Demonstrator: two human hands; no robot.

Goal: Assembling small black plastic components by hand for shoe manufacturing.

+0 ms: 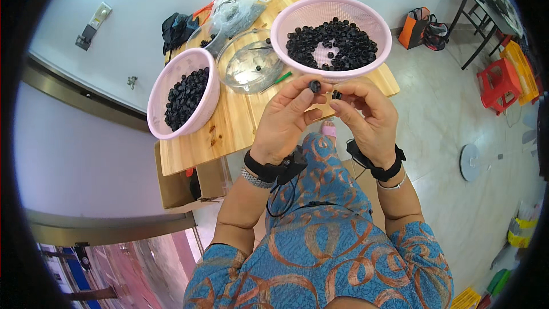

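Between the thumb and index finger of my left hand (291, 111) is a small round black plastic part (315, 86), its ringed face showing. A second small black part (336, 95) is pinched in the fingertips of my right hand (369, 109). The two parts are close together but apart, held over the table's front edge. Just beyond my hands stands a large pink basket (275, 34) with many similar black parts spread in it. To the left a smaller pink basket (154, 117) is tilted and heaped with black pieces.
On the wooden table (240, 131) lie a clear round plastic lid (234, 71), a green-handled tool (283, 78) and clear plastic bags (243, 11). An open cardboard box (171, 191) sits under the table's left side. A red stool (499, 84) stands at the right.
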